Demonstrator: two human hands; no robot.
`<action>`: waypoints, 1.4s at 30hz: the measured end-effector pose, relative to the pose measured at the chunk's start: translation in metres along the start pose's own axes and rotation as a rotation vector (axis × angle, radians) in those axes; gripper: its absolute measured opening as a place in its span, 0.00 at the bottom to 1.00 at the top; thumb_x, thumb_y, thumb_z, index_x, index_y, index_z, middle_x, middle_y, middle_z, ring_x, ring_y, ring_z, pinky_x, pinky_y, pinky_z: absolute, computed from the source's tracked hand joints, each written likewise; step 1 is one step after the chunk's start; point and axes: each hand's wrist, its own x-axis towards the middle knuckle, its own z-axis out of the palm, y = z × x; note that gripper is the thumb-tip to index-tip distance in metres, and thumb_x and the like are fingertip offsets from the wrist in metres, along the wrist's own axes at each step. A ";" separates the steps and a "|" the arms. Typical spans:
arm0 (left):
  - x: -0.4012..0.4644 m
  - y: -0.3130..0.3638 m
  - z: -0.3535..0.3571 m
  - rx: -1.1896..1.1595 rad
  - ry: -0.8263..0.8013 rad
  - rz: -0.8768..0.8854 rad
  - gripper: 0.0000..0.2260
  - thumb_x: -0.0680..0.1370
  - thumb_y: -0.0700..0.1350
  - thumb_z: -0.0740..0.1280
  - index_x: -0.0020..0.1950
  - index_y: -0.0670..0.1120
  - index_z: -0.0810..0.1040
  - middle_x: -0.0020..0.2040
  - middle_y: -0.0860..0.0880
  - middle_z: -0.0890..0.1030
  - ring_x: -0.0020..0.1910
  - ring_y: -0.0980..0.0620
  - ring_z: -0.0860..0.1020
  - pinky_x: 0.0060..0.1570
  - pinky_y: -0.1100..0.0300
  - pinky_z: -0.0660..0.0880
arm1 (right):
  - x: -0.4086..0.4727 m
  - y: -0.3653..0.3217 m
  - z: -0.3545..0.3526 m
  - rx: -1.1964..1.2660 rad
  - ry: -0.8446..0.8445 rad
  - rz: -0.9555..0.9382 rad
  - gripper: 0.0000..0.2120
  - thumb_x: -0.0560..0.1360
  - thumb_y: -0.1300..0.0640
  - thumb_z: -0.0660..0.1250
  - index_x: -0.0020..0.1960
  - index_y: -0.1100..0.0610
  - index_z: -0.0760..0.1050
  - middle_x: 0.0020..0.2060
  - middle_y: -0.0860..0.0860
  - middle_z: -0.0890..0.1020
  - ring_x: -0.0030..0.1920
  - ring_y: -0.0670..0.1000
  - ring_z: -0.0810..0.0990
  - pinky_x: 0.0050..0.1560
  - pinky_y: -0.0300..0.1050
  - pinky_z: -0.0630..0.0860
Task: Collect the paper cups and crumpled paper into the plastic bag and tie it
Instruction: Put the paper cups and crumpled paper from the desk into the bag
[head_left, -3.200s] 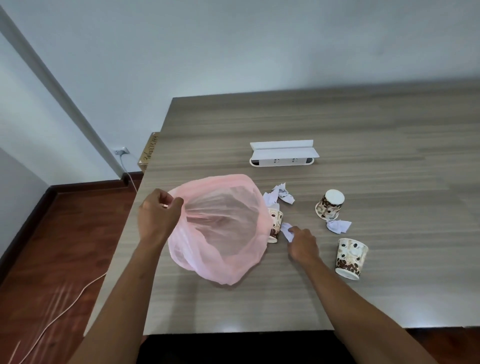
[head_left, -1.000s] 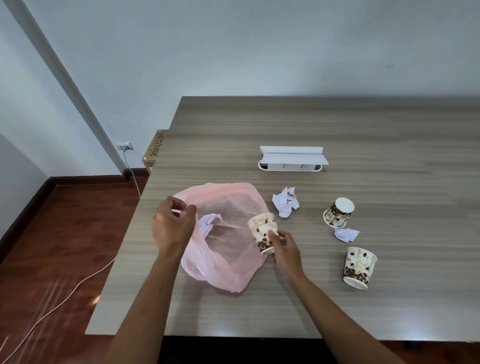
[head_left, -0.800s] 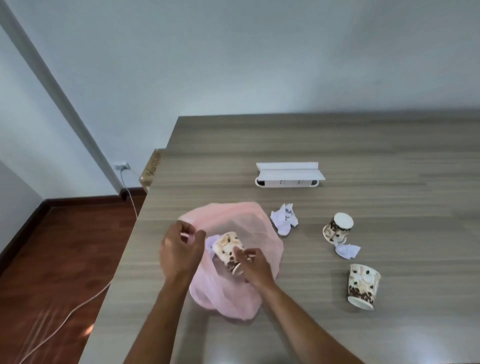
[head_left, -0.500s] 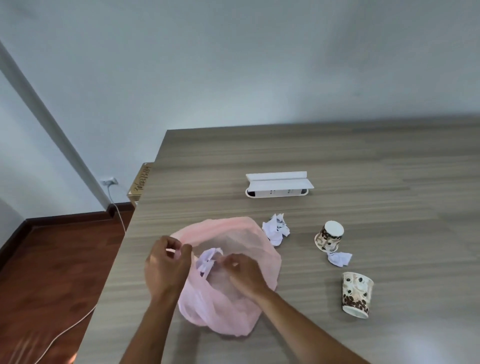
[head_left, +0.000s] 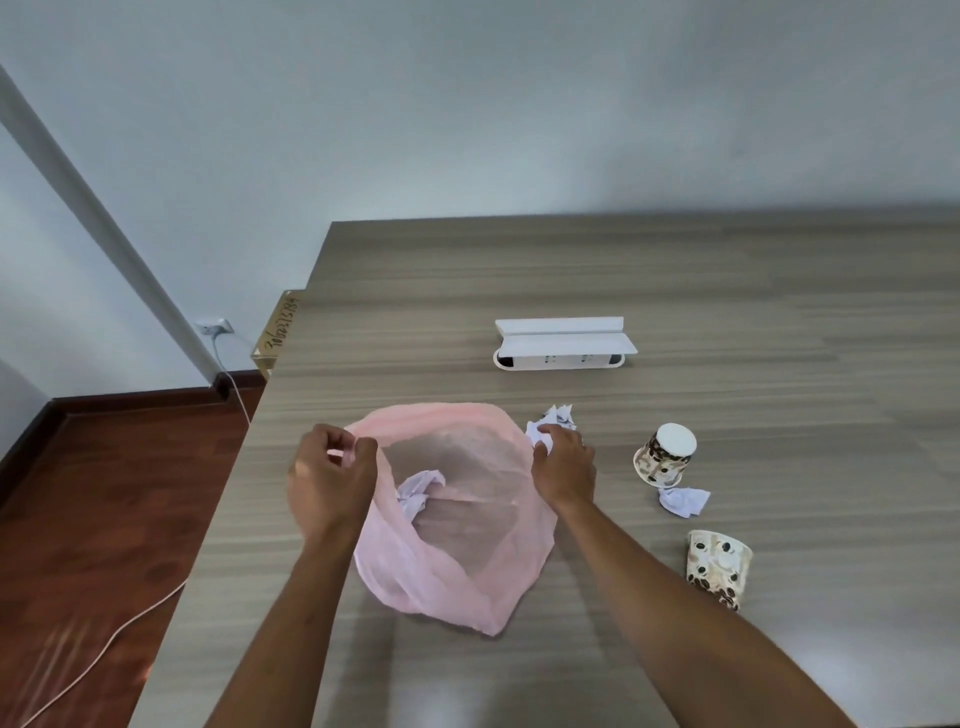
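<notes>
A pink plastic bag (head_left: 457, 561) lies open on the wooden table (head_left: 727, 291). My left hand (head_left: 330, 480) pinches the bag's left rim and holds the mouth open. A crumpled paper (head_left: 418, 491) shows inside the bag. My right hand (head_left: 563, 465) reaches over the bag's right edge, its fingers closing on a crumpled paper (head_left: 556, 418) on the table. A patterned paper cup (head_left: 665, 454) lies tipped on its side to the right, with another crumpled paper (head_left: 683, 501) just below it. A second cup (head_left: 719, 566) lies nearer the front right.
A white box-like holder (head_left: 561, 345) sits further back on the table. The table's left edge drops to a red-brown floor (head_left: 104, 493) with a white cable (head_left: 104, 644). A wall socket (head_left: 215, 328) is low on the wall.
My right hand put a paper cup into the bag, came out and moved right to the crumpled paper beside the bag. My left hand kept holding the rim.
</notes>
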 end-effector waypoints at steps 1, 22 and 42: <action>0.002 -0.001 0.002 0.005 -0.004 0.010 0.04 0.70 0.41 0.70 0.39 0.45 0.75 0.37 0.50 0.80 0.39 0.47 0.77 0.39 0.55 0.71 | 0.006 0.002 0.003 -0.035 -0.052 -0.007 0.17 0.80 0.55 0.59 0.68 0.47 0.72 0.69 0.52 0.71 0.67 0.59 0.68 0.64 0.51 0.68; -0.003 0.002 -0.010 -0.008 -0.182 -0.021 0.03 0.70 0.44 0.69 0.38 0.48 0.75 0.37 0.54 0.80 0.38 0.48 0.79 0.44 0.53 0.75 | -0.049 0.013 -0.030 0.366 0.391 -0.326 0.07 0.72 0.58 0.67 0.48 0.59 0.78 0.45 0.54 0.80 0.44 0.50 0.77 0.45 0.38 0.69; -0.015 0.002 0.006 -0.038 -0.112 0.028 0.02 0.70 0.42 0.68 0.40 0.45 0.75 0.35 0.53 0.78 0.34 0.51 0.76 0.39 0.58 0.71 | -0.051 -0.037 -0.005 0.469 0.013 -0.238 0.06 0.71 0.55 0.67 0.45 0.52 0.82 0.34 0.47 0.83 0.35 0.46 0.80 0.40 0.42 0.76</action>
